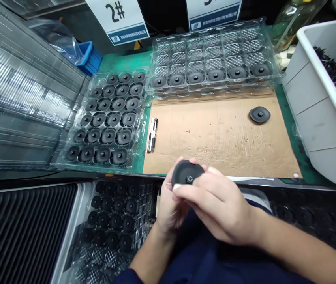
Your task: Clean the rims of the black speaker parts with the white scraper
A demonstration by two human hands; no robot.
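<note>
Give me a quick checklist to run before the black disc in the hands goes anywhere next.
1. Black disc held by both the left hand and the right hand: ok.
2. Disc surface free of flaws: cannot tell, too blurred.
3. Free pockets in the far tray: ok, only its front row is filled.
4. Left tray has room: not ok, every visible pocket holds a part.
5. Cardboard mat clear of strays: not ok, a loose disc lies on it.

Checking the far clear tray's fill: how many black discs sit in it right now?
6. The black discs fill the nearest row of the far clear tray, one per pocket, left to right; its other rows look empty.
</note>
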